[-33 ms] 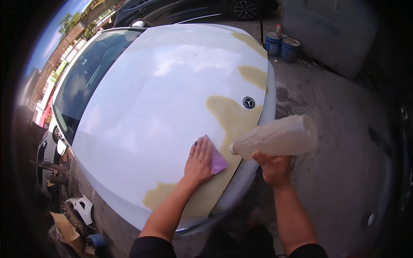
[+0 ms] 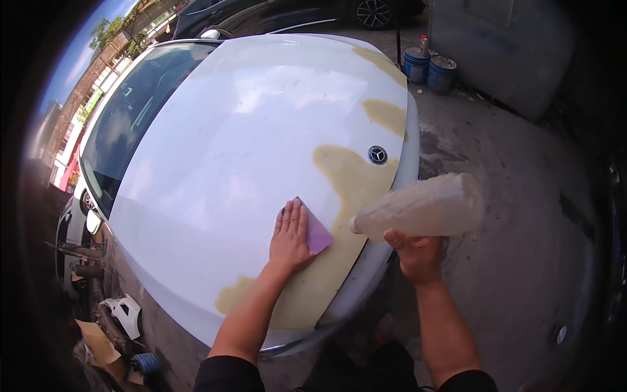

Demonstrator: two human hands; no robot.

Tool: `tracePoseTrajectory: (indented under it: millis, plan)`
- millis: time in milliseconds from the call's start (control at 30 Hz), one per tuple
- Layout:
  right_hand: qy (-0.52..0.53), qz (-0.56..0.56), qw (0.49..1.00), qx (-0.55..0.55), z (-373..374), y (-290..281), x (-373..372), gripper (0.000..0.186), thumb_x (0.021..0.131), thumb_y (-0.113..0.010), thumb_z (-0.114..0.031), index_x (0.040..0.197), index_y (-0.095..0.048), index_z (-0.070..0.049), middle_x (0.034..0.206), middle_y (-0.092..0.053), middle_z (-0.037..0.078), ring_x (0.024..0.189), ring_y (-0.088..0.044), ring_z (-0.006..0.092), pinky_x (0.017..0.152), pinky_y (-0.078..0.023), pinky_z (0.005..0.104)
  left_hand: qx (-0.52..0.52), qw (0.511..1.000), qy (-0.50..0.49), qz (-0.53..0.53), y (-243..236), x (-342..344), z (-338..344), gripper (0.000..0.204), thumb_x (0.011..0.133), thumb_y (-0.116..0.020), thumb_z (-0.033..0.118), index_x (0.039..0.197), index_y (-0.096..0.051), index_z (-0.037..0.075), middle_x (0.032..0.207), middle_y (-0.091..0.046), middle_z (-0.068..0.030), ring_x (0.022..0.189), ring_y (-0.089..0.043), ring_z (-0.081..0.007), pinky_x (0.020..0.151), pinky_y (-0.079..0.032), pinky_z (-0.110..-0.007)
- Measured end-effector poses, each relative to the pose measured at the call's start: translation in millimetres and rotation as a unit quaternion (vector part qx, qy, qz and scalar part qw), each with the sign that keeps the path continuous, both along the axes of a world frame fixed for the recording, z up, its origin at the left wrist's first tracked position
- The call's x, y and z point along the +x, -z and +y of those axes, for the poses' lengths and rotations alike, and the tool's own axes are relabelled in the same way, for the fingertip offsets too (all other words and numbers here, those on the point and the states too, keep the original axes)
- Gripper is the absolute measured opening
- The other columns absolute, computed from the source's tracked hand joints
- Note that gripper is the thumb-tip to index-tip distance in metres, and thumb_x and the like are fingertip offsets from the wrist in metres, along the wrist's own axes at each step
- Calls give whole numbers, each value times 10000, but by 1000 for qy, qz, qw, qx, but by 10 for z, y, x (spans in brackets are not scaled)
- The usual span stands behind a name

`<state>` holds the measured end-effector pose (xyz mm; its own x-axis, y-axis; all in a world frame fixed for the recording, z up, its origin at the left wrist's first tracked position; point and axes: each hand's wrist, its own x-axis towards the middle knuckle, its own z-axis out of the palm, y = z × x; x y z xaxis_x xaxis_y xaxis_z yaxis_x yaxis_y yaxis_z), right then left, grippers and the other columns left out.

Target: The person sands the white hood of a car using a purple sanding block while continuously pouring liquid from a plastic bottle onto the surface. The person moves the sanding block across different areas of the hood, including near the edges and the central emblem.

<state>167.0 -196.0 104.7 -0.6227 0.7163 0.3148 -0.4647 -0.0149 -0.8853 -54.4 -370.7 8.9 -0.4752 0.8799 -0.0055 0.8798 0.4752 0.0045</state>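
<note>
My left hand (image 2: 292, 238) lies flat on a purple sanding sheet (image 2: 318, 235), holding it against the white car hood (image 2: 215, 176). The sheet sticks out past my fingers, next to a yellowish bare patch (image 2: 353, 189) that runs along the hood's front edge. In my right hand (image 2: 418, 258) is a large cloudy plastic bottle (image 2: 421, 206), gripped from below and lying nearly on its side. Its capped neck points left, over the front edge of the hood. Whether any liquid comes out of it, I cannot tell.
A round emblem (image 2: 377, 155) sits at the hood's front, with more yellowish patches (image 2: 385, 116) beyond it. Blue buckets (image 2: 441, 73) stand by a grey panel (image 2: 496, 52) at the far right. A dark car (image 2: 281, 16) is behind. Scrap parts (image 2: 123, 315) lie at lower left.
My left hand has slid the purple sheet left and slightly farther away across the hood. The bottle in my right hand stays almost where it was.
</note>
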Motion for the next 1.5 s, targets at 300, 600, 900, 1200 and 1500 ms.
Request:
tracePoseTrajectory:
  millis: [300,600,900,1200,1500]
  plan:
    - [-3,-32,999,-13,72,-3,-45,726,836,-798,-187,1398,-371,-15,1319,-544,169,1205,-553,266,1047,-459,426,69,998,-13,1,45,243,820,833,941,-433,479,1526,-186,-60,1611,-170,-221,1515,-95,-343,1227,-52,-449]
    - [0,-70,997,24,-99,-29,-206,548,835,-796,-106,1282,-502,12,1229,-589,116,1105,-584,219,999,-468,364,97,955,-274,65,-265,-840,-409,906,940,-474,555,1503,-195,-98,1593,-171,-269,1502,-117,-380,1219,-84,-463]
    - [-64,-31,995,66,-523,-96,-554,728,829,-811,-195,1387,-396,18,1328,-549,179,1219,-543,283,1061,-440,430,72,983,-168,7,203,409,-634,909,899,-520,491,1547,-137,-18,1626,-96,-220,1519,-54,-350,1228,-67,-454]
    - [-120,-51,986,100,-818,-113,-763,754,828,-812,-221,1399,-380,13,1330,-543,190,1230,-539,290,1064,-443,434,142,897,-418,11,-176,-507,-1323,919,961,-413,576,1530,-100,-74,1628,-62,-217,1520,12,-325,1229,6,-426]
    - [-153,-49,980,116,-1020,-286,-1042,828,820,-817,-235,1437,-324,14,1338,-533,197,1243,-532,297,1069,-450,462,106,898,-424,-40,7,16,-2285,1081,861,-552,649,1546,-72,-36,1633,-50,-208,1523,-11,-325,1228,-31,-437]
